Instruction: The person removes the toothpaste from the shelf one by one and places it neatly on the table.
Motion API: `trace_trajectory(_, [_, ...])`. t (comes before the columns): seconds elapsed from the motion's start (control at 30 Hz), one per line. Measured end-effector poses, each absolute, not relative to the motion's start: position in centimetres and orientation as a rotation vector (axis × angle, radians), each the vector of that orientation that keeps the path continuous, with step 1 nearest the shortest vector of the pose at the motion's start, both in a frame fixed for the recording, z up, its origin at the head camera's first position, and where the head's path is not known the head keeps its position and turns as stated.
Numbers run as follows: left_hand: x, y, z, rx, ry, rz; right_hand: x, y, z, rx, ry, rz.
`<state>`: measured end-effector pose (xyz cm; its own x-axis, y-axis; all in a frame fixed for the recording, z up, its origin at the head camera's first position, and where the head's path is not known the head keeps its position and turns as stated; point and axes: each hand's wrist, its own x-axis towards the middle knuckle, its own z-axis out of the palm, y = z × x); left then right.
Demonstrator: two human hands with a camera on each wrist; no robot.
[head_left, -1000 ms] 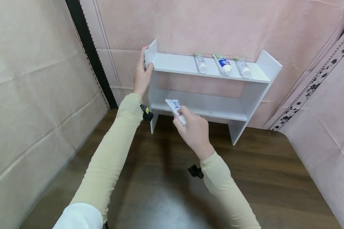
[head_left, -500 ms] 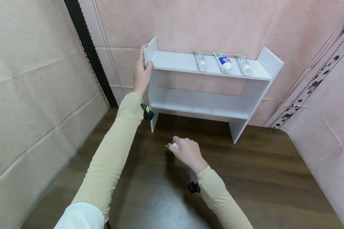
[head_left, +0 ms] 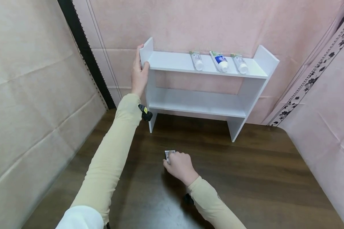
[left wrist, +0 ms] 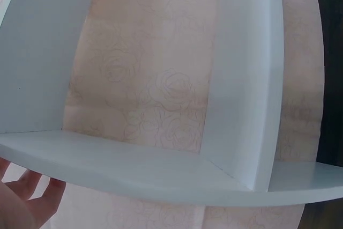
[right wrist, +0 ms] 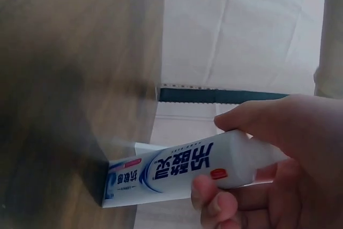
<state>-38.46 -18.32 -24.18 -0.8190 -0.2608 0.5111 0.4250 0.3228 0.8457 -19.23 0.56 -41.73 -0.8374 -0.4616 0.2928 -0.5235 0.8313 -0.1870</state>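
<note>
In the head view my left hand (head_left: 139,75) grips the upper left side panel of a white two-tier shelf (head_left: 196,102), thumb in front. The left wrist view catches its fingers (left wrist: 47,199) curled at the panel's edge. My right hand (head_left: 180,167) holds a toothpaste tube (right wrist: 169,172) low over the brown table, in front of the shelf. Its fingers are around the cap end, and the flat crimped end points down at the tabletop in the right wrist view. The label is white with blue lettering; in the head view the hand hides most of the tube.
Three toothpaste tubes lie on the upper board, caps forward: a white one (head_left: 197,61), a blue-and-white one (head_left: 219,62) and another white one (head_left: 240,64). Pink cloth (head_left: 203,25) hangs behind the shelf, and pale cloth walls enclose both sides of the wooden table (head_left: 263,171).
My right hand has brought the toothpaste tube from in front of the lower board down toward the table and nearer to me. The left hand keeps its grip on the shelf.
</note>
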Motion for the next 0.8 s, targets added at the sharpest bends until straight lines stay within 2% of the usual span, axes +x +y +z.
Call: trace_trajectory(0.8, [-38.1,-18.3,-24.2,-0.132,-2.019,-1.578,-14.9,-2.0,-45.4,0.746,-2.814,0.029])
